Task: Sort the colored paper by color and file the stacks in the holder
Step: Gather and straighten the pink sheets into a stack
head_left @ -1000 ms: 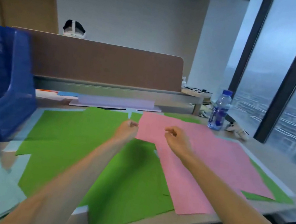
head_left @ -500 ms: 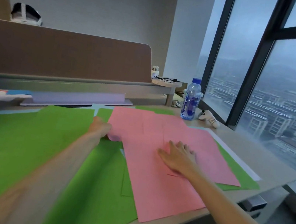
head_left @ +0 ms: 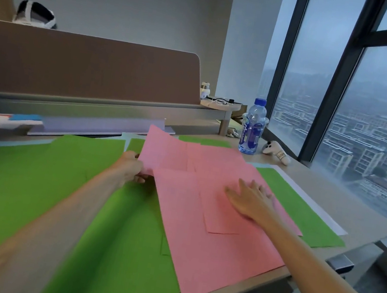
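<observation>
We see pink sheets (head_left: 213,225) fanned over green sheets (head_left: 41,185) on the counter (head_left: 355,205); left hand (head_left: 130,168) pinches the left edge of the top pink sheet (head_left: 166,152), fingers closed on it, far corner lifted off the pile; right hand (head_left: 252,201) lies flat and open, palm down, pressing the pink pile just right of centre; green paper spreads left of both hands and pokes out at the right edge beyond the pink; water bottle (head_left: 252,127) stands behind the pile, apart from it; holder not in our view.
</observation>
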